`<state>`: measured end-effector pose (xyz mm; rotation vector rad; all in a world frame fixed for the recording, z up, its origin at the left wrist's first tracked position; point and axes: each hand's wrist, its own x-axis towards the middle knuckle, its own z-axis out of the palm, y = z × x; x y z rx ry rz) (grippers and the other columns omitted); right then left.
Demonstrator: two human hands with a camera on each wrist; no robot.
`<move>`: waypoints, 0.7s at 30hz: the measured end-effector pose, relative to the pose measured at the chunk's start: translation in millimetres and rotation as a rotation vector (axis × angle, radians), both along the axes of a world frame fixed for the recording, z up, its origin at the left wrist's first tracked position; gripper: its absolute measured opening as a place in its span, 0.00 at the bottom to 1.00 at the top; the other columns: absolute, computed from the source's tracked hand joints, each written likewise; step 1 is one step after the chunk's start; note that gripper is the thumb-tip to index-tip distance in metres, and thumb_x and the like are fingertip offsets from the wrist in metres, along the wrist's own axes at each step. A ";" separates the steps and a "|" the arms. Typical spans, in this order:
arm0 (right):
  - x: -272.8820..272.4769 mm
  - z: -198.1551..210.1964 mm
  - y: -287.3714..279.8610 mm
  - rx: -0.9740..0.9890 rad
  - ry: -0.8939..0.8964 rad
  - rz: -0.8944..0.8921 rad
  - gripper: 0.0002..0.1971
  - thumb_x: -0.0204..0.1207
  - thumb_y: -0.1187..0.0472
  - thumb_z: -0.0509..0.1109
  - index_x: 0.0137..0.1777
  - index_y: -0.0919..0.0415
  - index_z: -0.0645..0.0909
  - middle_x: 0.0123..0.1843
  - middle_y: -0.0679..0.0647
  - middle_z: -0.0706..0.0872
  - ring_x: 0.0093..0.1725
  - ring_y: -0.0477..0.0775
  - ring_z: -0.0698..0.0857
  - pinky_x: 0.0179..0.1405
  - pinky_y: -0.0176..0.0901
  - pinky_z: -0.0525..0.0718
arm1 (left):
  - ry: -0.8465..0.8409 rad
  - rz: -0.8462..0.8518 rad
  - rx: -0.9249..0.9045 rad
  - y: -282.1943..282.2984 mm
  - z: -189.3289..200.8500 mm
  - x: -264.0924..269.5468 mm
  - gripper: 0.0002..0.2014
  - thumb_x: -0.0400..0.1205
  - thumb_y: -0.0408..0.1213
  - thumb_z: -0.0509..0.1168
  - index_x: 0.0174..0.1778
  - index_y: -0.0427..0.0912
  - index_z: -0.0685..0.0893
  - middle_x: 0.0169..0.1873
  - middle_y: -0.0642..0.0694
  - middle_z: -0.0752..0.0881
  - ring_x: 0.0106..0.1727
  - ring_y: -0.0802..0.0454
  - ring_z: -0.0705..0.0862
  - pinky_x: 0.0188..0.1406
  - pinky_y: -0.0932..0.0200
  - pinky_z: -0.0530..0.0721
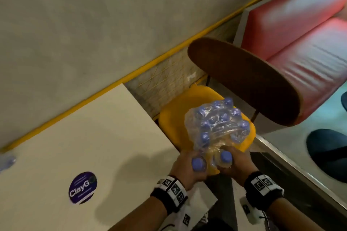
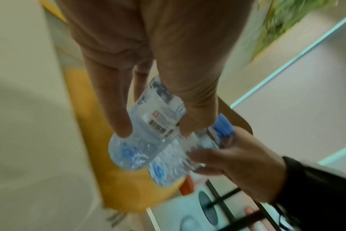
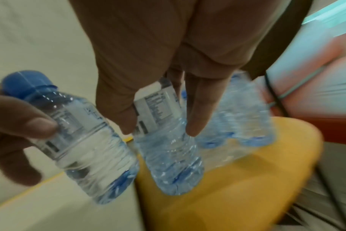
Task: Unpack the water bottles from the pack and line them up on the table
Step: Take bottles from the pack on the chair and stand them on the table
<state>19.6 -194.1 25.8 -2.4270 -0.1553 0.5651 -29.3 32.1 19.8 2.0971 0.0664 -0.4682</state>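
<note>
A shrink-wrapped pack of small blue-capped water bottles (image 1: 219,124) stands on a yellow chair seat (image 1: 172,116) beside the cream table (image 1: 84,137); in the right wrist view the pack (image 3: 239,115) is blurred. My left hand (image 1: 189,167) grips one loose bottle (image 1: 198,163) at the pack's near edge, seen in the left wrist view as a labelled bottle (image 2: 146,129) between thumb and fingers. Close to its right, my right hand (image 1: 234,163) grips a second bottle (image 1: 226,158), whose body (image 3: 168,143) shows under my fingers. Both bottles are held above the seat.
A blurred bottle (image 1: 6,162) stands at the table's far left edge. A round purple sticker (image 1: 82,186) lies on the table. The chair's dark wooden back (image 1: 244,80) and a red bench (image 1: 309,33) stand behind the pack. A wall with a yellow strip (image 1: 131,75) borders the table.
</note>
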 end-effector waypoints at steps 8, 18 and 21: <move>-57.9 -12.4 217.4 -0.007 0.031 0.507 0.28 0.60 0.36 0.76 0.59 0.41 0.74 0.56 0.37 0.82 0.56 0.47 0.84 0.51 0.40 0.79 | 0.028 0.375 0.248 250.7 1.3 -139.0 0.29 0.64 0.44 0.85 0.60 0.47 0.85 0.52 0.50 0.81 0.52 0.48 0.83 0.53 0.58 0.80; -176.5 -38.6 520.1 0.030 0.068 0.911 0.25 0.61 0.39 0.77 0.56 0.47 0.78 0.53 0.45 0.87 0.52 0.52 0.87 0.57 0.51 0.87 | 0.096 0.818 0.388 445.8 -7.9 -305.5 0.25 0.64 0.38 0.86 0.56 0.43 0.88 0.50 0.46 0.84 0.52 0.47 0.85 0.53 0.60 0.79; -206.1 -36.7 573.8 -0.016 0.028 0.943 0.17 0.64 0.47 0.78 0.49 0.48 0.77 0.49 0.48 0.86 0.47 0.55 0.87 0.49 0.50 0.87 | 0.130 0.853 0.383 477.3 -15.4 -316.9 0.19 0.65 0.43 0.83 0.50 0.46 0.88 0.45 0.52 0.86 0.46 0.52 0.85 0.48 0.63 0.79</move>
